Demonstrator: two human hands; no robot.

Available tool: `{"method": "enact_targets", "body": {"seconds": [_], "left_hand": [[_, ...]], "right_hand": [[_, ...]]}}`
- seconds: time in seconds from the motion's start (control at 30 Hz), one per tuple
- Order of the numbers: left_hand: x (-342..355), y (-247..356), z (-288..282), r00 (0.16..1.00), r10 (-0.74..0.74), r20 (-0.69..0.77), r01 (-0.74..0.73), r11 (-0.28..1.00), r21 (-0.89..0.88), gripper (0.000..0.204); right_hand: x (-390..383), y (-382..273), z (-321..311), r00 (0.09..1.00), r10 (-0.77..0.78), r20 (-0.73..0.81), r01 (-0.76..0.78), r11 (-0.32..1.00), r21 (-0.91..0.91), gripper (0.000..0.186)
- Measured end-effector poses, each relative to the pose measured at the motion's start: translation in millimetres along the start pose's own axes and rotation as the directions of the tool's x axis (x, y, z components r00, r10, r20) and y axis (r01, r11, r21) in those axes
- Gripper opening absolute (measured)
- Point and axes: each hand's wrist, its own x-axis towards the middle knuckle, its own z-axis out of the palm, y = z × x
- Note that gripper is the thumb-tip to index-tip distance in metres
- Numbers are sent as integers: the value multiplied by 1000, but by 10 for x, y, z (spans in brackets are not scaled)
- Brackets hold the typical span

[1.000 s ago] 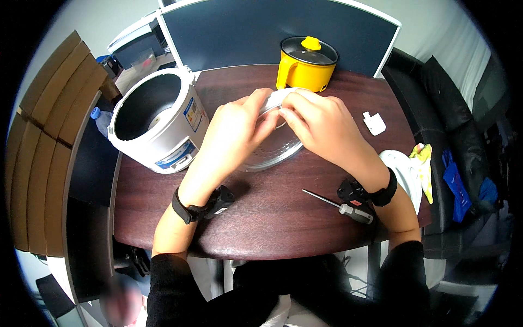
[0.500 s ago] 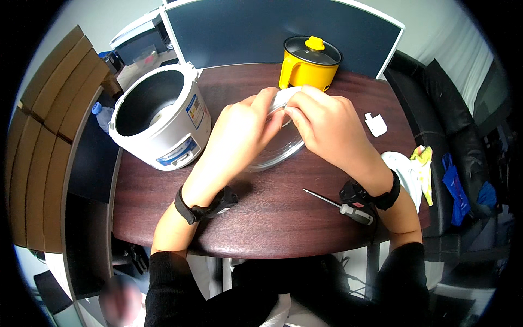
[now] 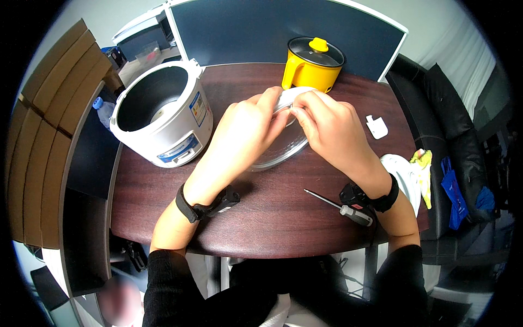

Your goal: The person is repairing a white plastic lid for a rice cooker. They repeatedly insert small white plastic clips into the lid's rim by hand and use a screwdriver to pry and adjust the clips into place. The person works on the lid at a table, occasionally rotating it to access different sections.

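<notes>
Gently, with your left hand and right hand both pinched closed on the far rim of the clear round lid, right of the white rice cooker, match their pressure so the rim doesn't twist.

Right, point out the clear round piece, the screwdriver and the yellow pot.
Clear round piece (image 3: 286, 141): head view, on its see-through inner area.
Screwdriver (image 3: 352, 213): head view, on its handle.
Yellow pot (image 3: 316, 73): head view, on its side wall.
</notes>
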Motion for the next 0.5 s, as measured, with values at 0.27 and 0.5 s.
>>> {"method": "enact_targets", "body": {"seconds": [0.27,0.5], "left_hand": [[2,3,1,1000,-3,7,3,1000,11,29],[3,4,19,1000,7,-16,-7,1000,-10,27]], "right_hand": [[24,20,-8,999,9,-37,-7,999,33,10],[-20,-8,31,989,139,-51,-133,985,113,10]]}}
